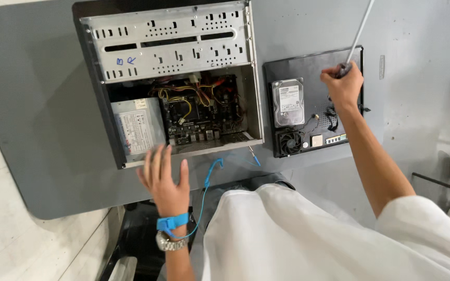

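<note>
Right hand [342, 83] fisted around screwdriver [358, 35]

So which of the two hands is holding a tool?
The right hand, raised over the black side panel, grips a screwdriver; the left hand is open, empty.

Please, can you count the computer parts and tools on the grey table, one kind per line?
Open computer case: 1
Power supply unit: 1
Hard drive: 1
Cooling fan: 1
Black side panel: 1
Screwdriver, in the right hand: 1
Total: 6
</note>
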